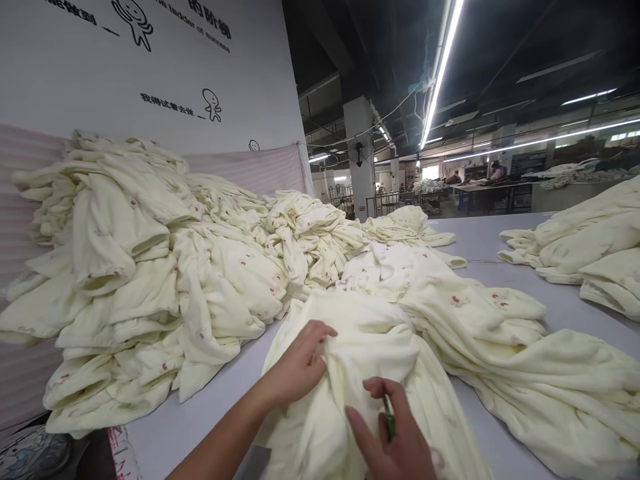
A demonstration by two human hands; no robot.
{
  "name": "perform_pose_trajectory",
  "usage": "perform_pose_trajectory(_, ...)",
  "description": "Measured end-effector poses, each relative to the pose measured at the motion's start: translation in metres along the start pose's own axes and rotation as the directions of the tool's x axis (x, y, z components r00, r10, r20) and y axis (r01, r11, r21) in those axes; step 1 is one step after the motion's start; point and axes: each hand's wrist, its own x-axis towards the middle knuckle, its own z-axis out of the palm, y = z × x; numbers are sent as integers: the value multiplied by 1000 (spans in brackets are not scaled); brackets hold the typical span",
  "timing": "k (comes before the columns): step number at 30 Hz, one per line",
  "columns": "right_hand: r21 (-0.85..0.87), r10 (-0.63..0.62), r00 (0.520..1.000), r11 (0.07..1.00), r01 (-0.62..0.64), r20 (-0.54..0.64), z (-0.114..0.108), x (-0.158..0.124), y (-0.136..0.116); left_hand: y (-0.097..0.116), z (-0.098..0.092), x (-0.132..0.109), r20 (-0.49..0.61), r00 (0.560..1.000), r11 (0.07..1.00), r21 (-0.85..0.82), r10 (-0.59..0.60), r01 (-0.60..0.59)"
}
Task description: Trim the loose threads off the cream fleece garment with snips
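Right hand [395,437] pinches a green tool [388,421]; left hand [300,363] grips cream garment [370,347] near table edge.

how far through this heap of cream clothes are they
Done, apparently: a smaller folded stack lies at the right. In hand: the left hand pinches a cream garment on the table, while the right hand has a grip on a small green tool. Left: the big heap by the wall.

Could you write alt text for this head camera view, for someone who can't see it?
Two bare hands work a pale yellow garment on a grey table: the left hand pinches its fabric, the right hand holds a small green tool. Heaps of similar garments crowd the table.
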Motion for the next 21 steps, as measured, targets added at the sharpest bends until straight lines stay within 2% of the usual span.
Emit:
perform_pose_trajectory(3, 78, -38, 999, 996, 35, 36, 15, 5, 7, 3, -2, -7, 170, 983, 997, -26, -70, 76)
perform_pose_trajectory(5, 169, -30, 998, 985, 21, 49, 13, 7, 10, 7, 4, -10, 171, 984, 997, -59, -48, 59)
perform_pose_trajectory(9, 299, 19, 999, 954, -11, -26, -13, 7, 11, 19, 26, -10, 99, 995, 993, -116, -13, 24)
perform_pose_trajectory(11, 323, 75, 993, 946, -42, -91, -31, 7, 11, 23, 35, -6, 109, 994, 975, -217, -23, 46)
perform_pose_trajectory(13, 338, 136, 980, 938, -80, -145, -48, 7, 10, 25, 40, -2, 214, 976, 926, -358, -40, 117)
perform_pose_trajectory(16, 333, 188, 964, 935, -118, -186, -64, 8, 10, 26, 43, 3, 401, 915, 853, -462, -42, 242)
perform_pose_trajectory(18, 294, 198, 961, 946, -136, -192, -68, 8, 10, 26, 45, 5, 461, 886, 829, -480, -39, 286)
perform_pose_trajectory(21, 215, 201, 962, 963, -160, -185, -72, 5, 10, 28, 47, 5, 482, 875, 792, -519, -40, 322)
